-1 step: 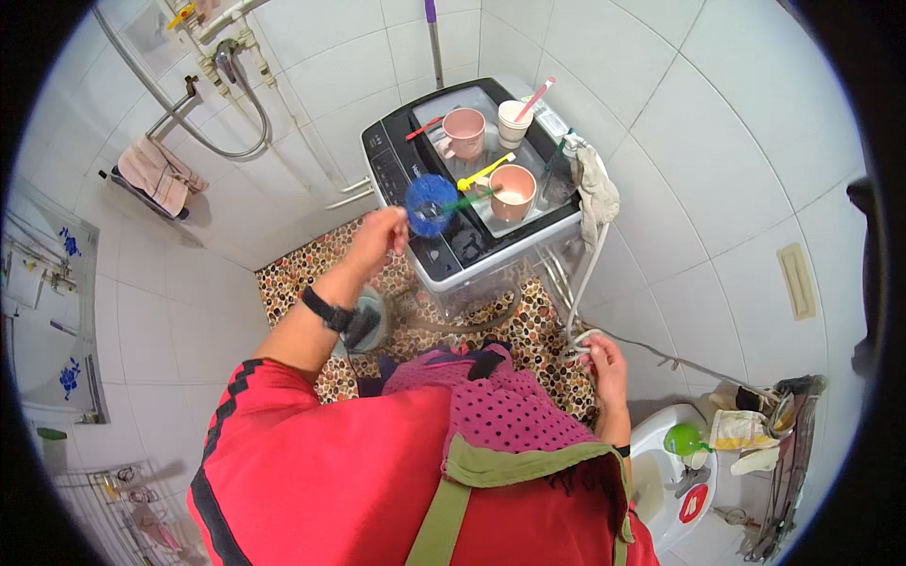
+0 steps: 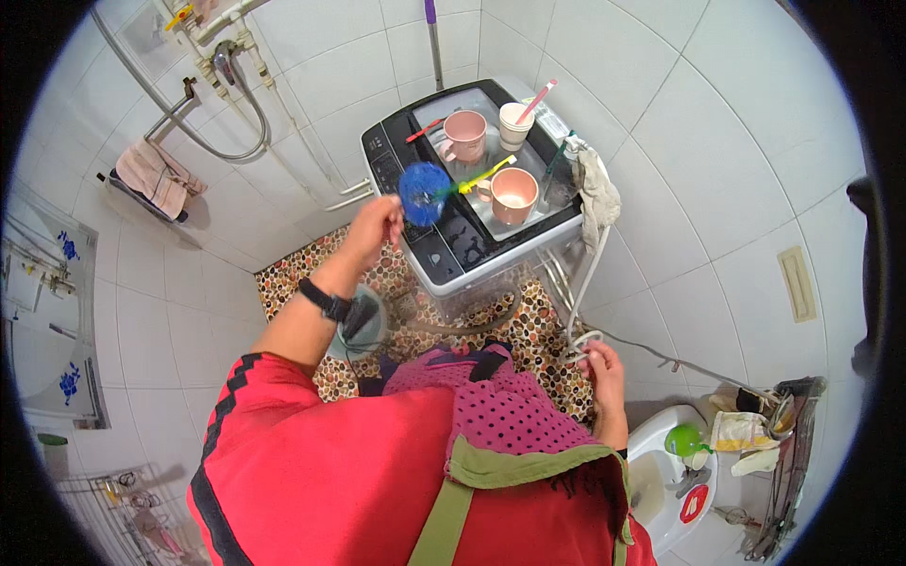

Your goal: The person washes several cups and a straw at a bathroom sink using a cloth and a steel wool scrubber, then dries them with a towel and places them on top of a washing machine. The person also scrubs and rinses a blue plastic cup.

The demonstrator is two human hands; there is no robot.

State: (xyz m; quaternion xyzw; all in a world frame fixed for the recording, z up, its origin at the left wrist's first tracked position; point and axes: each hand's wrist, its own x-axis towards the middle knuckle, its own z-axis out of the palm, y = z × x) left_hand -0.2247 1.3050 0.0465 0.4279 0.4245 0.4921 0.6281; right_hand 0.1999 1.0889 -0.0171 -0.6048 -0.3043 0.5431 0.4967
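Note:
My left hand is closed at the side of a clear blue cup, held tilted over the washing machine's control panel. A green toothbrush sticks out of the cup to the right. Beneath its tip lies a yellow toothbrush. To the right, an orange-pink mug stands on the lid; behind it are a pink mug and white paper cups with a pink toothbrush. My right hand hangs low at the right, fingers loosely bent and apart, close to a white hose.
The washing machine stands in the tiled corner, a grey cloth on its right edge. A red toothbrush lies on its top. A bucket sits on the pebble-patterned floor. The white hose hangs at the right, near a washbasin.
My left hand and the blue cup have shifted slightly left and away from me. The green toothbrush moved with them, off the orange-pink mug. My right hand has barely moved.

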